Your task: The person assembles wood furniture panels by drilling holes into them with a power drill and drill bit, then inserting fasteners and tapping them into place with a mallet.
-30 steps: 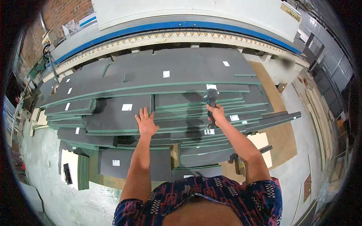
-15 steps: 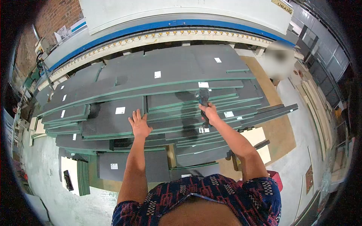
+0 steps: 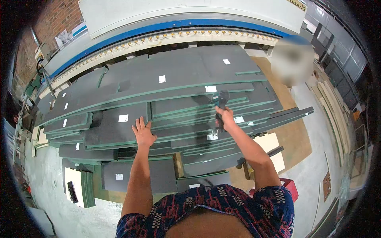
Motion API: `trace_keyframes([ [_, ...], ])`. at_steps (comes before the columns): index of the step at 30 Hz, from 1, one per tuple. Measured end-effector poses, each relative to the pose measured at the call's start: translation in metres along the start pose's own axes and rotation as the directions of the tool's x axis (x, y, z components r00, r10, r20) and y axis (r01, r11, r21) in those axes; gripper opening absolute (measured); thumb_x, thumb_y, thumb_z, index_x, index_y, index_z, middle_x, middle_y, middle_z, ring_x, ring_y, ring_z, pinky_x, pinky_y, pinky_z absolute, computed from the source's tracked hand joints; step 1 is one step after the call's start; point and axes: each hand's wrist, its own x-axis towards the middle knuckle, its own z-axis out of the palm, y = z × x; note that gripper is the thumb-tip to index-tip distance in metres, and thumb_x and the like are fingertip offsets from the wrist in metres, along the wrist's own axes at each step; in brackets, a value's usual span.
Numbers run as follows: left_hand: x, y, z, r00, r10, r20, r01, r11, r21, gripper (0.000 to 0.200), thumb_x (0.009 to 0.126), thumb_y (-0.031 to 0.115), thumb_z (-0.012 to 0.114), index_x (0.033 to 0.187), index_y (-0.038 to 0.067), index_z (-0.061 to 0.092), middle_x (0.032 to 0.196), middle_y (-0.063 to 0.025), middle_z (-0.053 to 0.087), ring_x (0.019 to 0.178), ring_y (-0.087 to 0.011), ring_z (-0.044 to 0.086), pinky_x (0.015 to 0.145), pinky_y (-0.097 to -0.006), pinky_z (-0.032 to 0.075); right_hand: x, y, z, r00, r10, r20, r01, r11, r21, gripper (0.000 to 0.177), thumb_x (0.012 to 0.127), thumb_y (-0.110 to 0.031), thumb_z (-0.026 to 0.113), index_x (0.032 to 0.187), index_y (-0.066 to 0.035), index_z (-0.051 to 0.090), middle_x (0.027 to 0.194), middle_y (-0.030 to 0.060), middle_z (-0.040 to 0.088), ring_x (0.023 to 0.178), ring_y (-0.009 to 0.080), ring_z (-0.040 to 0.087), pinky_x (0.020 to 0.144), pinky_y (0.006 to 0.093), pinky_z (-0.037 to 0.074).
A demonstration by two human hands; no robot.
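My left hand (image 3: 145,133) lies flat with fingers spread on a grey panel with green edges (image 3: 104,125), right of its white label (image 3: 123,118). Wrapped round the handle of a dark cordless drill (image 3: 220,97) is my right hand (image 3: 227,116). The drill is held above the stacked panels, and its shadow falls on the boards to its left. Its bit cannot be made out. Below the drill, another white label (image 3: 212,137) shows on the stack.
Behind the stacks runs a long white machine (image 3: 190,8) with a blue strip. Brown sheet (image 3: 295,144) lies under the right side. A black object (image 3: 72,192) rests on the small pile at lower left. Another person (image 3: 293,61), blurred, is at the upper right. Long boards (image 3: 331,119) lean at right.
My right hand has shifted slightly right, and the drill's head has swung right with it. My left hand appears a little further left, still flat on the panel. The view has moved slightly.
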Motion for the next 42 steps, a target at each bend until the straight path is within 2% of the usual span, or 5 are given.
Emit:
trace_keyframes([
  [16,0.002,0.005,-0.004,1.000,-0.019,0.023,0.019,1.000,0.007,0.072,0.065,0.033,0.074,0.128,0.016,0.044,0.144,-0.0129,0.016,0.134,-0.0306,0.012,0.107,-0.0519,0.013,0.045,-0.030,-0.109,0.933,-0.089,-0.349,0.078,0.996,-0.046,0.032,0.078,-0.021,0.065,0.101,0.000,0.055,0.080,0.0077,0.054,0.058,0.0186,0.052,0.042,0.0330,0.045],
  [30,0.004,0.002,0.001,1.000,-0.004,-0.025,0.003,1.000,-0.027,0.074,0.061,0.033,0.076,0.126,0.015,0.046,0.143,-0.0137,0.018,0.133,-0.0320,0.012,0.106,-0.0527,0.014,0.053,-0.024,-0.110,0.926,-0.085,-0.367,0.095,0.995,0.008,0.026,0.078,-0.021,0.065,0.088,-0.003,0.050,0.065,0.0064,0.048,0.049,0.0188,0.048,0.038,0.0333,0.040],
  [32,0.004,0.002,0.000,0.999,-0.003,-0.035,0.002,0.999,-0.032,0.074,0.061,0.034,0.076,0.126,0.015,0.046,0.142,-0.0135,0.018,0.133,-0.0316,0.012,0.106,-0.0526,0.014,0.052,-0.025,-0.111,0.931,-0.052,-0.362,0.065,0.998,0.025,0.025,0.078,-0.019,0.066,0.090,-0.002,0.051,0.073,0.0063,0.050,0.051,0.0180,0.049,0.038,0.0323,0.041],
  [39,0.005,0.000,0.003,1.000,-0.013,-0.008,0.013,1.000,-0.005,0.074,0.062,0.036,0.074,0.128,0.016,0.045,0.143,-0.0133,0.016,0.134,-0.0314,0.011,0.107,-0.0524,0.012,0.054,-0.022,-0.117,0.948,-0.059,-0.312,0.073,0.997,0.034,0.032,0.080,-0.019,0.064,0.101,-0.003,0.046,0.065,0.0068,0.049,0.047,0.0189,0.047,0.039,0.0339,0.040],
  [42,0.005,-0.001,0.001,1.000,-0.013,0.002,0.013,1.000,-0.018,0.073,0.064,0.036,0.073,0.128,0.017,0.044,0.144,-0.0130,0.015,0.134,-0.0316,0.011,0.107,-0.0525,0.011,0.057,-0.018,-0.114,0.924,-0.105,-0.368,0.110,0.994,-0.008,0.026,0.078,-0.022,0.065,0.089,-0.004,0.049,0.067,0.0073,0.048,0.048,0.0193,0.049,0.038,0.0327,0.041],
])
